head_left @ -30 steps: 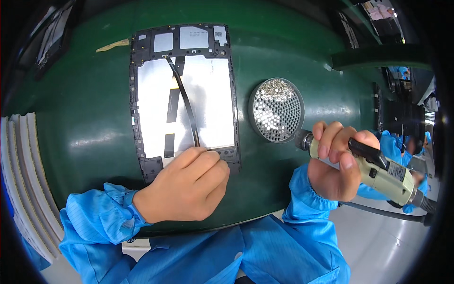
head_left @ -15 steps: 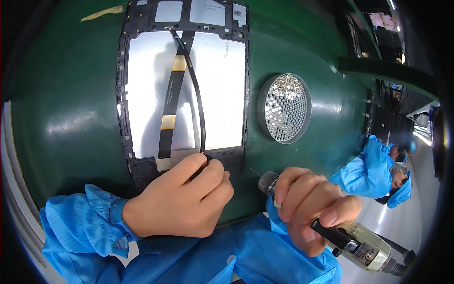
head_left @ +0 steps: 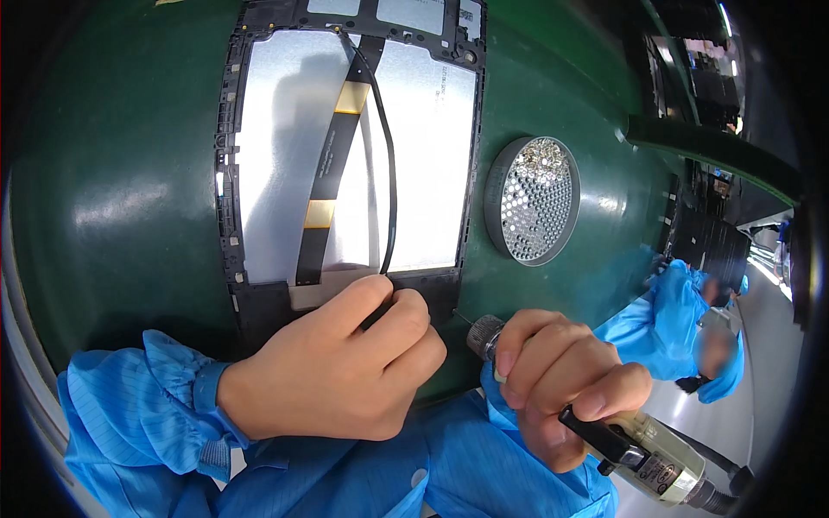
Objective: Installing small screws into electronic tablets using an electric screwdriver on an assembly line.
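L hand (head_left: 345, 367) is laid on the lower edge of the tablet frame (head_left: 231, 216), fingers curled, w/ the tips pressed down on the end of a thin black cable (head_left: 387, 173). Whether the cable is pinched between thumb and forefinger or only pushed flat can't be told; the contact spot is hidden by the fingers. From the fingertips the cable is run up and away across the silver back panel (head_left: 268, 155) to the top of the frame. Just L of the cable a black flat flex strip (head_left: 326, 186) w/ two gold patches is laid, ending at a pale tab right above the L knuckles.

R hand (head_left: 561, 388) is clenched around an electric screwdriver (head_left: 639, 449), grasped pen-like, body trailing off toward the lower R. Its knurled nose (head_left: 484, 335) is seen just beside the L fingertips, near the frame's lower R corner; the bit itself can't be made out.

Above the R hand, well apart from the frame, a round perforated screw dish (head_left: 531, 200) is set on the green mat (head_left: 112, 198), small screws collected in its upper part. Both wrists are covered by blue sleeves (head_left: 129, 406). Farther R of the R hand, another person's blue sleeve (head_left: 669, 315) is visible, blurred.
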The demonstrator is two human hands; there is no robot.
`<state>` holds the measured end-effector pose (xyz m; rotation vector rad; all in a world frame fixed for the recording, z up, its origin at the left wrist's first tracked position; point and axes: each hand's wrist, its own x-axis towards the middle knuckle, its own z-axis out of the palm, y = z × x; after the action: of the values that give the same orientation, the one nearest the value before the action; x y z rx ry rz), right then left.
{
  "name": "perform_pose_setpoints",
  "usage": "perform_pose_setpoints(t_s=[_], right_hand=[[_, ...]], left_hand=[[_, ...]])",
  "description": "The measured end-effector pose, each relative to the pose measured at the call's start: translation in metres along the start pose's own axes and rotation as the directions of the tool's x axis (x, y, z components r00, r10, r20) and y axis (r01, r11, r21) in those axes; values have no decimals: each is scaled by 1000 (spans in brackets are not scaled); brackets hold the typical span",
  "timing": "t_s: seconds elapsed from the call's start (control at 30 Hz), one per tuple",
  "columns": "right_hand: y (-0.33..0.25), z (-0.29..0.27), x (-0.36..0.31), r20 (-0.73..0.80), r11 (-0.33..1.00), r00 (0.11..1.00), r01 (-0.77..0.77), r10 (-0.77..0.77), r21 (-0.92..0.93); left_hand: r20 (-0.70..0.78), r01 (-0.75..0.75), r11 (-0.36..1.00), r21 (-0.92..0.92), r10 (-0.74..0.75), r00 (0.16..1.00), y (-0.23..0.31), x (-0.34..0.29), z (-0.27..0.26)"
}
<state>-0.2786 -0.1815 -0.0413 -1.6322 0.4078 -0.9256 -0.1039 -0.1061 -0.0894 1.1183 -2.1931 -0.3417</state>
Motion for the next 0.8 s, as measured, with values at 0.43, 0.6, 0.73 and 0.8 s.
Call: perform_pose_setpoints(t_s=[0.43,0.6,0.73,0.8], right_hand=[[0,-4,3,41,995,999,-3,-1,103],[-5,-31,16,-146,992,982,125,-119,32],[12,-42,35,-295,991,949,128,-113,31],[23,-42,42,-334,986,938,135,-94,103]], left_hand=[[72,-13,997,75,7,997,-14,2,-11],[84,25,992,123,-36,996,-18,-7,-9],[60,32,985,169,-43,997,-13,-3,-5],[98,34,986,166,-50,994,-14,-3,-8]])
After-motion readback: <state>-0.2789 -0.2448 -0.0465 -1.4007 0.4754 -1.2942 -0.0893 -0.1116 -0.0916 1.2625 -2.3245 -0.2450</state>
